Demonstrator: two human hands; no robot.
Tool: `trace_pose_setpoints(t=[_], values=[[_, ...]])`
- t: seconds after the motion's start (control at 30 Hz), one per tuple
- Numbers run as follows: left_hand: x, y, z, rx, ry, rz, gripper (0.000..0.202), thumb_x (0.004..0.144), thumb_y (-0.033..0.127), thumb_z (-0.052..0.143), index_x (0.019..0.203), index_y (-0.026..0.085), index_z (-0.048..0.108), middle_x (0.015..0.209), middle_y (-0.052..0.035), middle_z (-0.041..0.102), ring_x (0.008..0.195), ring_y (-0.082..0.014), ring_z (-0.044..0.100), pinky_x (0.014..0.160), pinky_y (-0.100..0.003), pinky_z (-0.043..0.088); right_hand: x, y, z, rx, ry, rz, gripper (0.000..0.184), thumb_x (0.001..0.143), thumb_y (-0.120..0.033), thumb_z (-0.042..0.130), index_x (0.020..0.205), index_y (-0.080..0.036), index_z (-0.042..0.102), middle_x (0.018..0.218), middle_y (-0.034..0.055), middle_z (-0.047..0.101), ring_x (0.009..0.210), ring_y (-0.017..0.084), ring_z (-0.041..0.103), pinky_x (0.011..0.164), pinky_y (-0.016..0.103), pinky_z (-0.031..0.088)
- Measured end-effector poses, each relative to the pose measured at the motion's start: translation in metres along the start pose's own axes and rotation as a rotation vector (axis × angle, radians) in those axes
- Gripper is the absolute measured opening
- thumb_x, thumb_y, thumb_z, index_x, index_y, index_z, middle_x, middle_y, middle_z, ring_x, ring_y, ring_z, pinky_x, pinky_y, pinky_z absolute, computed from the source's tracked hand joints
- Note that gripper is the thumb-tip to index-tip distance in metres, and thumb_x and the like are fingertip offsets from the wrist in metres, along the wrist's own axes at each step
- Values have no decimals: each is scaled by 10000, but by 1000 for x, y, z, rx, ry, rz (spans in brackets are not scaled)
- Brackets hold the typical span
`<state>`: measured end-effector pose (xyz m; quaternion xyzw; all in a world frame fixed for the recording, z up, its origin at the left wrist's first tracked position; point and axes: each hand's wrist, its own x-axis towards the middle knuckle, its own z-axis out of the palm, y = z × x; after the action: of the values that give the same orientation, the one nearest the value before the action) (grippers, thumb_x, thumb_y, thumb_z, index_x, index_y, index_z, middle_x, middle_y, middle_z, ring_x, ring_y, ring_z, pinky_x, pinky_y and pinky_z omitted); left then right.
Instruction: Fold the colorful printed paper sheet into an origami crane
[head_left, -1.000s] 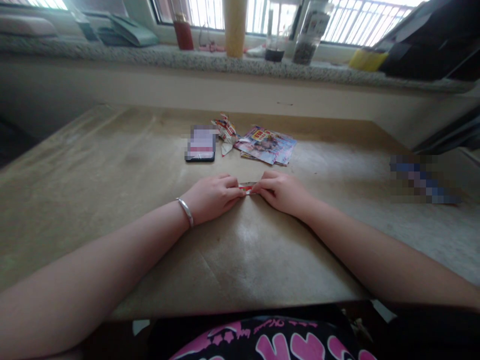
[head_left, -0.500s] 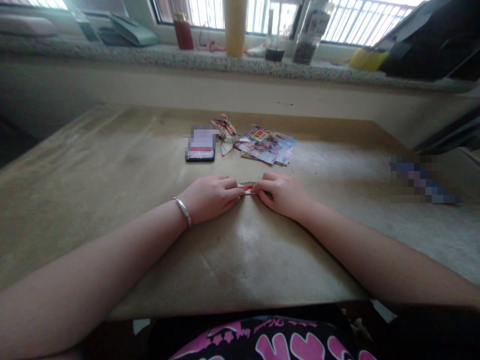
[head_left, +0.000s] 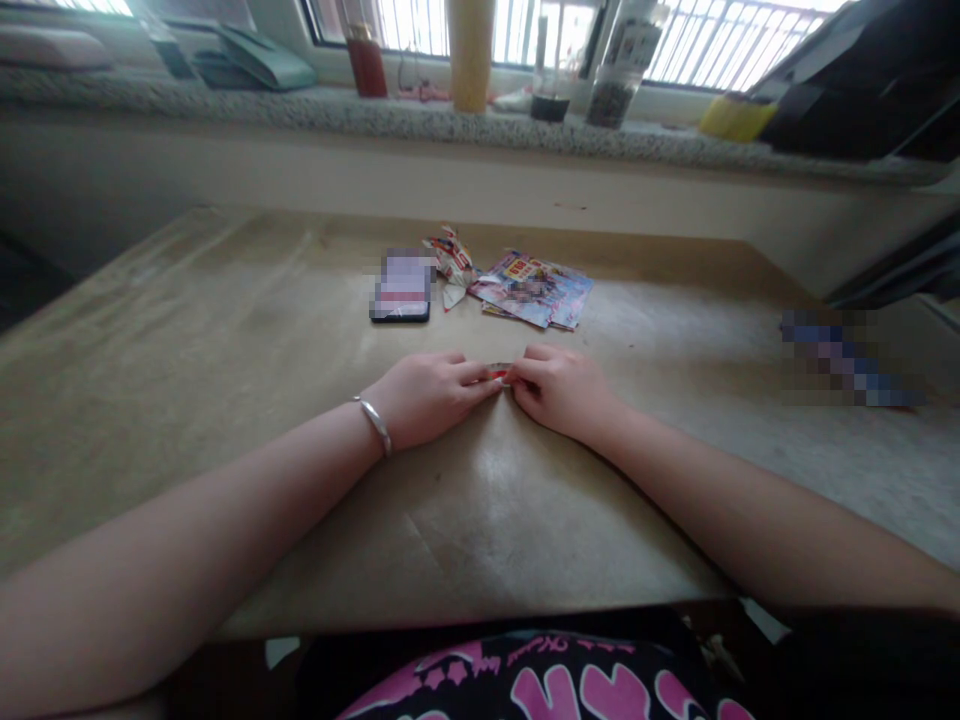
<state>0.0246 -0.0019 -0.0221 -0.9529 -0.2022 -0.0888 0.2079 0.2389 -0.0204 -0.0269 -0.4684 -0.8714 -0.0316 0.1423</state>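
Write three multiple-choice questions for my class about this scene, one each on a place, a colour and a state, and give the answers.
1. What lies between the phone and the printed leaflets?
A) a folded paper shape
B) a pen
C) a drinking glass

2. What colour is the bangle?
A) gold
B) silver
C) black

3. What state is the small folded paper strip in?
A) pinched between both hands
B) lying untouched
C) stuck to the phone

Answers:
1 A: the shape sits beside both.
2 B: the band shows bright silver metal.
3 A: the fingertips of the left hand and right hand meet on it.
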Motion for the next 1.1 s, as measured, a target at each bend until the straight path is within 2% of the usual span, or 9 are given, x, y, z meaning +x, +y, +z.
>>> trace_pose_setpoints(t=[0.13,0.3,0.43,0.53,0.7,0.83,1.1], values=[[1,3,-1,14,12,-10,292,950,217,445,1175,224,632,986,-12,692,721,-156,578,562,-276,438,-1,3,1,-37,18,-33,250,898,-248,451,868,-180,690,817,66,632,743,161,538,634,274,328],[3,4,-3,14,5,-14,284,952,217,445,1160,217,638,1008,-11,694,722,-156,576,551,-284,426,-4,13,6,-55,50,-130,289,940,-279,418,969,-213,698,838,60,639,757,162,542,637,275,322],[2,5,-5,24,-46,-9,307,956,196,431,1211,190,602,1006,-30,690,733,-158,574,547,-282,411,-5,16,6,-93,50,-192,283,940,-271,432,1016,-238,702,847,57,643,763,166,537,631,278,312],[2,6,-6,16,-89,-17,313,950,195,443,1228,180,587,991,-41,687,747,-164,576,542,-279,401,-3,15,2,-107,32,-199,279,932,-265,441,978,-232,714,843,57,642,758,163,530,616,277,302],[2,3,-6,-43,-95,-23,353,928,170,453,1257,203,577,1075,-45,669,801,-169,571,616,-281,446,-2,14,-3,-79,2,-165,242,880,-237,483,942,-234,717,858,48,636,767,160,528,610,275,297],[2,1,-7,-106,-100,-46,364,915,176,456,1251,223,589,1049,-49,662,837,-177,564,696,-289,479,-3,14,-6,-66,-20,-150,235,872,-237,486,918,-245,717,859,36,644,760,155,527,596,276,288],[0,-1,-5,-192,-121,-40,289,920,143,454,1140,150,641,987,-93,634,887,-175,576,806,-300,499,-7,16,-12,-64,-42,-133,229,834,-210,500,889,-235,721,859,34,656,781,168,557,592,283,314]])
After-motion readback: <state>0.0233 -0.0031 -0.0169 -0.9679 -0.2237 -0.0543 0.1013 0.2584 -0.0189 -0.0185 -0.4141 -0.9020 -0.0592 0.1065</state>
